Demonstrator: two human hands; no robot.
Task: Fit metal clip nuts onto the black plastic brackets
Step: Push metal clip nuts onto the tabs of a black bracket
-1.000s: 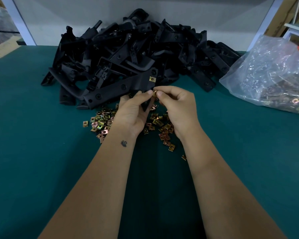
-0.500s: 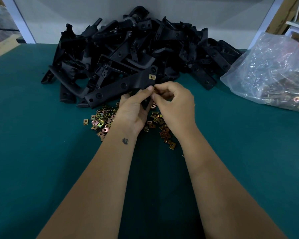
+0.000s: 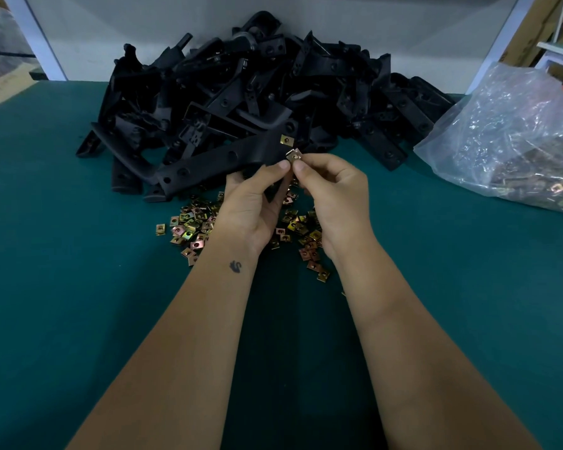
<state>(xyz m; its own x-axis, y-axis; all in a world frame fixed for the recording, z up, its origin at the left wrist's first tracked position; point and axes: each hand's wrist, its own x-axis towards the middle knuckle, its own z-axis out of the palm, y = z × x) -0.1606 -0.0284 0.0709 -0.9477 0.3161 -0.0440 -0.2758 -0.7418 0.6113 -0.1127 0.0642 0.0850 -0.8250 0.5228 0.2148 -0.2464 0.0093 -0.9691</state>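
A long black plastic bracket (image 3: pixel 215 160) lies in front of the heap, and my left hand (image 3: pixel 252 206) grips its near right end, thumb tip up at the edge. One brass clip nut (image 3: pixel 285 139) sits fitted on that end of the bracket. Just below it, my right hand (image 3: pixel 332 196) pinches a second clip nut (image 3: pixel 294 155) between thumb and forefinger, right at the bracket's edge and touching my left fingertip. Several loose clip nuts (image 3: pixel 192 225) are scattered on the green table (image 3: pixel 62 287) under and around both hands.
A big heap of black brackets (image 3: pixel 257 86) fills the back of the table against a white wall. A clear plastic bag (image 3: pixel 514 138) holding more clip nuts lies at the right. Cardboard boxes stand beyond the table's left and right corners.
My right hand has turned and lifted the clip nut, so it now shows between my fingertips at the bracket's edge. My left hand has stayed on the bracket.
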